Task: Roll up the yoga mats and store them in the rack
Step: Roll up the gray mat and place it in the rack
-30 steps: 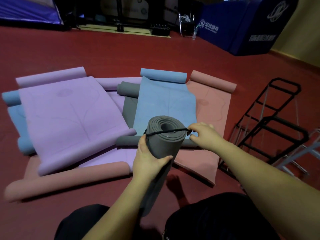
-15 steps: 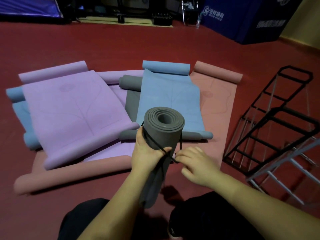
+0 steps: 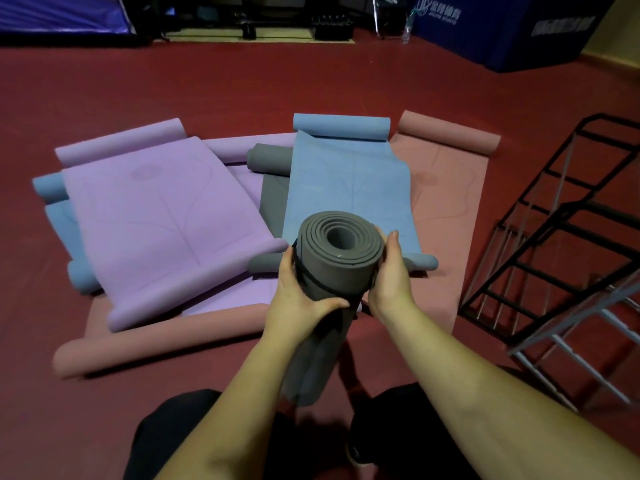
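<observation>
Rolled grey foam yoga mat (image 3: 332, 271) stood upright in front of you, your left hand (image 3: 300, 299) and right hand (image 3: 389, 282) wrapped round it, the black metal rack (image 3: 540, 237) lying nearer your right hand.

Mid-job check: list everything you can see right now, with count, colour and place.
rolled mat: one, grey, upright between both hands, a black strap around it
purple mats: two, part unrolled, left on the floor
blue mats: two, one centre, one at far left under the purple
pink mats: two, one right, one near left
grey mat: one, part unrolled, centre
rack: one, black metal, right
crash pad: one, blue, far right
left hand: grips the roll
right hand: holds the roll's right side
</observation>
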The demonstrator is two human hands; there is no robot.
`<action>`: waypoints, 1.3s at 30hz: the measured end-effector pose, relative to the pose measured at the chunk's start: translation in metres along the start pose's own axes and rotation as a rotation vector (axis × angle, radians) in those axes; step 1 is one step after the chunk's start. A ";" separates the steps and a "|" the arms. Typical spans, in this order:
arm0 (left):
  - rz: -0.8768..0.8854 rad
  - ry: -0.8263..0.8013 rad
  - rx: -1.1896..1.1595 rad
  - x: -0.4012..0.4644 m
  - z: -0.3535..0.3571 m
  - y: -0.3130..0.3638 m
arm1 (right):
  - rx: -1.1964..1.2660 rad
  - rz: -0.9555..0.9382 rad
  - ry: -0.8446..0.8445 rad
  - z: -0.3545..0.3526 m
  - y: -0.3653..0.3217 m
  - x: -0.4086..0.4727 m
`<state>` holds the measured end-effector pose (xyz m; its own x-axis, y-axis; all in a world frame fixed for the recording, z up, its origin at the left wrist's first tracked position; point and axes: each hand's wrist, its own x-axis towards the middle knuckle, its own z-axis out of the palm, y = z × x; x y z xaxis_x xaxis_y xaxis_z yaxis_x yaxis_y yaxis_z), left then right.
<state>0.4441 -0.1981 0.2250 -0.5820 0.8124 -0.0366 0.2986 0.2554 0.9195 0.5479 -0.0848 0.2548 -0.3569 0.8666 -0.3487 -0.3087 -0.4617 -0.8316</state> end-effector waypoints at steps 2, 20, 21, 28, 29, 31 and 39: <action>-0.045 0.022 -0.121 0.004 -0.003 -0.004 | 0.003 0.044 0.029 0.004 0.004 0.006; -0.480 0.351 -0.659 0.028 -0.018 -0.003 | -0.225 0.230 0.146 0.003 0.069 0.047; -0.461 0.358 -0.662 0.030 -0.022 -0.006 | -0.228 0.248 0.179 -0.008 0.083 0.061; -0.335 0.249 -0.676 0.058 -0.033 0.006 | -0.229 0.228 0.016 0.010 0.051 0.051; -0.380 0.251 -0.661 0.059 -0.027 0.008 | -0.221 0.219 0.009 0.012 0.048 0.054; -0.476 0.296 -0.600 0.059 -0.018 0.005 | -0.193 0.226 0.021 0.007 0.054 0.065; -0.669 0.232 -0.617 0.038 0.004 -0.032 | -0.322 0.432 0.274 -0.060 0.130 0.117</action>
<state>0.4160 -0.1734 0.1924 -0.6438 0.4558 -0.6145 -0.5675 0.2542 0.7831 0.5184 -0.0321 0.0800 -0.1374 0.6503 -0.7471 0.1118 -0.7393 -0.6641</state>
